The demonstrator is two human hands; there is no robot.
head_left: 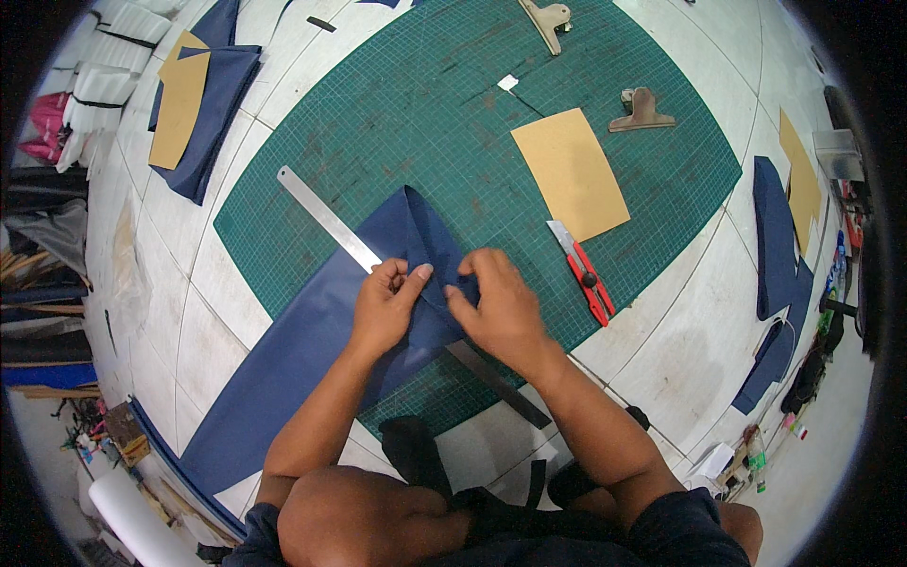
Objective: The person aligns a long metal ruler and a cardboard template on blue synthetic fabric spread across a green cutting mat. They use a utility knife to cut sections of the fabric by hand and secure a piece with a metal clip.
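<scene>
A large piece of dark blue fabric lies over the near left part of the green cutting mat, its far end folded up into a pointed flap. My left hand pinches this fold between thumb and fingers. Just to its right, my right hand is curled at the flap's right edge, thumb and forefinger on either side of the cloth; it is slightly blurred. A steel ruler runs diagonally under my left hand. Below the fabric a dark flat strip continues along its line; I cannot tell whether they are one piece.
Right of my hands lie a red utility knife, its blade out, and a tan card. Two metal clips rest at the mat's far side. Blue fabric pieces with card templates lie on the white tiles at both sides.
</scene>
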